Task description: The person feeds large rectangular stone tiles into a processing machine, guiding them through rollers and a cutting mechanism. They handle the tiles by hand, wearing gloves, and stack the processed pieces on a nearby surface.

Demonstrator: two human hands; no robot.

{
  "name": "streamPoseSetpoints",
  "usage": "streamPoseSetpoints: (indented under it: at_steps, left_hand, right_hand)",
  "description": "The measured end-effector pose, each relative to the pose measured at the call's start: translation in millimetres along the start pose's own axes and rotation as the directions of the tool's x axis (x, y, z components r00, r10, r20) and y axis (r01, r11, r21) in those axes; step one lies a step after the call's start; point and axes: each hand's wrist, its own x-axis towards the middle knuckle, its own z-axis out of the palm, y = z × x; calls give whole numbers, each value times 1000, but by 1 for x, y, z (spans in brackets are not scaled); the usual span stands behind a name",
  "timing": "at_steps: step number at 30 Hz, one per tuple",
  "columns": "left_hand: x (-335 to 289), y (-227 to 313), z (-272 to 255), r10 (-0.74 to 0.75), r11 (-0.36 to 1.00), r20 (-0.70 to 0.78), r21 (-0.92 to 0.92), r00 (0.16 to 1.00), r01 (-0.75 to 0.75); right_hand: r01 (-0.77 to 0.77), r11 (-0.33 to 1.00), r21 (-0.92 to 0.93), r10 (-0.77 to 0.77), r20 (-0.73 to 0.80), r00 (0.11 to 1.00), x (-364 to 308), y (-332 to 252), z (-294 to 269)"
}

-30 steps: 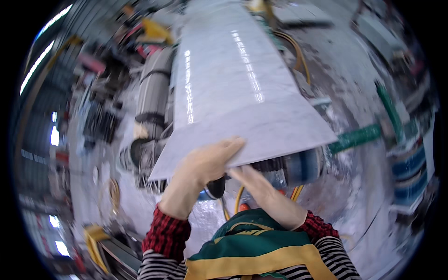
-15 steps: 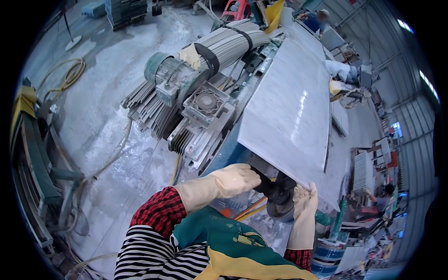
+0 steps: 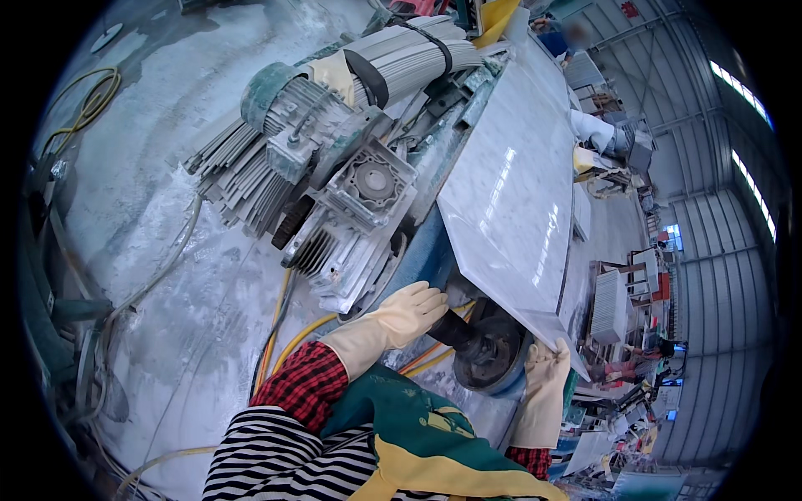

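Observation:
My left hand, in a cream rubber glove, lies with its fingers stretched out at the upper end of a black cylindrical part. Its thumb side is hidden. That part runs down into a round dark wheel-like base beneath the slab. My right hand, gloved alike, has its fingers curled at the near corner of a large pale stone slab with a glossy top. The slab slants away from me over a blue machine body.
A grey motor with gearbox juts out left of the slab, beside a bundle of long grey strips. Yellow and orange hoses cross the wet floor. A green metal frame stands at far left. People work farther off.
The view has turned, and the slab and motor sit differently in it. My left hand stays by the black part and my right hand at the slab's near corner. More of the round base shows.

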Motion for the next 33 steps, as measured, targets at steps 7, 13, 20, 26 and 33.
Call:
streamPoseSetpoints:
  at_steps: [7, 13, 20, 26, 33]
  left_hand:
    - [-1, 1, 1, -7, 1000, 47, 22, 999, 6]
    - [-9, 1, 7, -19, 1000, 110, 17, 994, 17]
    - [-3, 11, -2, -25, 998, 110, -46, 994, 30]
    - [-36, 4, 22, -787, 353, 284, -520, 548, 777]
    - [-72, 77, -13, -714, -583, 626, -780, 315, 228]
  right_hand:
    - [-1, 999, 51, 2, -22, 1000, -2, 1, -4]
    - [16, 1000, 8, -15, -99, 995, -19, 6, 5]
    - [-38, 996, 78, 42, -42, 998, -12, 34, -30]
    - [-247, 950, 189, 226, 126, 966, -6, 97, -41]
    - [-454, 859, 235, 418, 190, 888, 90, 248, -145]
